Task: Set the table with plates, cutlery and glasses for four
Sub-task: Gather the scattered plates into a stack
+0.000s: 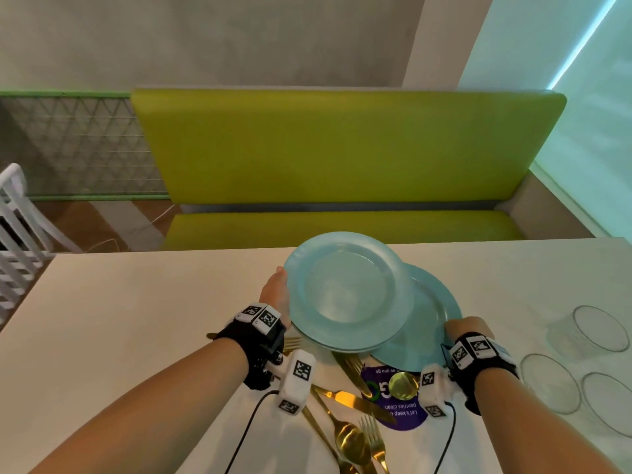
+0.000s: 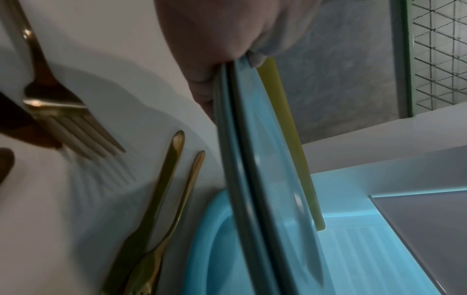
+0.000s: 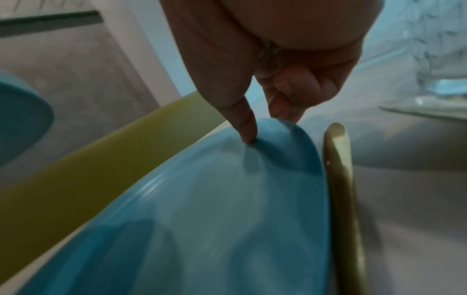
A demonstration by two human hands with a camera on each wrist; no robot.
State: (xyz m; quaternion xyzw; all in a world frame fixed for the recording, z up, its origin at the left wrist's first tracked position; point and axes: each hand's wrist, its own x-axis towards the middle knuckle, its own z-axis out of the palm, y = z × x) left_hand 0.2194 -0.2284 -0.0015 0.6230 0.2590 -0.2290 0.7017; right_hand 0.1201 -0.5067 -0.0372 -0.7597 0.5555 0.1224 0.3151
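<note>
Left hand grip is pinched on two stacked plates; right hand is pinched on the bench plate. Nothing laid yet: cutlery and glasses are left heaped near.

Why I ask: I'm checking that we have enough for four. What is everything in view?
held plates: two, light blue, stacked, lifted above the table
lower plate: one, light blue, beneath the stack, on or just above the table
glasses: three seen, clear, on the table to the right
cutlery: several pieces, gold, loose at the near edge; exact count unclear
sticker: one, purple, under the cutlery
table: one, white
bench: one, yellow-green, beyond the table
chair: one, white, far left
left hand: fingers grip the stack's rim
right hand: fingers pinch the lower plate's rim
</note>
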